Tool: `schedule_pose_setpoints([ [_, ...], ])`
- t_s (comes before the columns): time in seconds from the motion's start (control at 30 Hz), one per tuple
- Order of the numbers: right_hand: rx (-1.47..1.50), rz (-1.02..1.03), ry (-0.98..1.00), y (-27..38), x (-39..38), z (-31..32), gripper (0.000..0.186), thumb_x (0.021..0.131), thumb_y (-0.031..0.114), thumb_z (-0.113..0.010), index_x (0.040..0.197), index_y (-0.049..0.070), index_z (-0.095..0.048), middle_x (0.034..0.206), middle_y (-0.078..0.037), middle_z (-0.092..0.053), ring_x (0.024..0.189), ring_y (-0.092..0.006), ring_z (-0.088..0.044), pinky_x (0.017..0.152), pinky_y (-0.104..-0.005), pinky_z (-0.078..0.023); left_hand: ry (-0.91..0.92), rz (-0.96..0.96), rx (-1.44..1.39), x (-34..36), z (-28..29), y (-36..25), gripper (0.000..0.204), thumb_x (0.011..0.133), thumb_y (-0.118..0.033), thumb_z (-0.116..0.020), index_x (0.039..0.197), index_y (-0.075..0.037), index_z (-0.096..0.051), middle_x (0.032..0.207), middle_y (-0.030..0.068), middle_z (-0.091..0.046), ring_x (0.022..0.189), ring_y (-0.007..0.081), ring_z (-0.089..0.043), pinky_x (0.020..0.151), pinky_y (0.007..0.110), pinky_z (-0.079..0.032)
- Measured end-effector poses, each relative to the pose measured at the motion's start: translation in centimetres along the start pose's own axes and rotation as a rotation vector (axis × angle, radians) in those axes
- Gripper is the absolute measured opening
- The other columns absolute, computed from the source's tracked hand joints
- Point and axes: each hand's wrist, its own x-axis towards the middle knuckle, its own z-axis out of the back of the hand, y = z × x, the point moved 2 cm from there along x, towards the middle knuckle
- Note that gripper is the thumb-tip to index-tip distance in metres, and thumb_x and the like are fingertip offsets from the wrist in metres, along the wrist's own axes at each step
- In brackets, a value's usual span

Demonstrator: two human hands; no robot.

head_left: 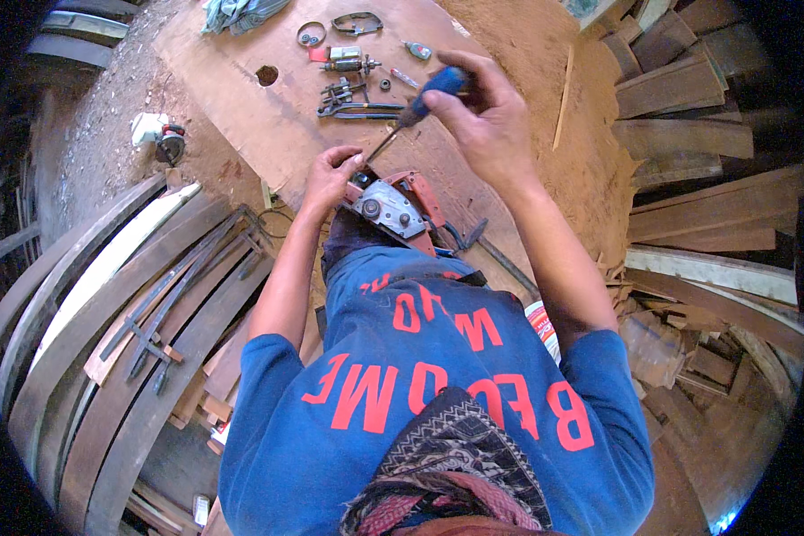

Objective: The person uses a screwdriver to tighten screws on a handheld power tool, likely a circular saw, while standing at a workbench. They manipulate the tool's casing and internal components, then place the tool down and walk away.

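My right hand (491, 125) grips the blue handle of a screwdriver (431, 94), held above the board. Its thin shaft slants down and left, the tip reaching the fingertips of my left hand (330, 181). Those left fingers are pinched together at the tip; whatever may be between them is too small to make out. Just below sits an opened power tool (389, 213) with a grey metal casing and red housing, close against my lap. The left hand rests at its far left end.
On the wooden board (214, 85) lie pliers (359, 111), a motor armature (350, 64), a metal band (357, 23), a ring (311, 35) and a small green bottle (417, 51). A hammer (464, 234) lies right of the tool. Planks (143, 357) flank both sides.
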Motion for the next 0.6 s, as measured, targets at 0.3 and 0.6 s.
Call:
schedule_pose_setpoints([
  [0.3,0.008,-0.421,0.030,-8.1,-2.0,2.8,0.029,0.101,0.018,-0.067,0.128,0.008,-0.068,0.097,-0.008,-0.070,0.093,-0.0142,-0.067,0.082,-0.0350,-0.057,-0.086,0.005,-0.279,-4.9,-0.7,-2.0,0.030,0.100,-0.008,-0.075,0.128,0.000,-0.068,0.115,0.0132,-0.079,0.101,0.0178,-0.075,0.087,0.031,-0.060],
  [0.6,-0.165,-0.093,0.450,-7.9,-6.6,-5.6,0.023,0.096,0.018,-0.073,0.112,0.002,-0.075,0.109,-0.019,-0.075,0.103,-0.0348,-0.072,0.092,-0.0432,-0.056,-0.108,-0.151,-0.371,-7.9,-2.3,-5.3,0.015,0.099,-0.002,-0.075,0.113,-0.003,-0.069,0.110,0.0102,-0.079,0.100,0.0158,-0.075,0.089,0.029,-0.059],
])
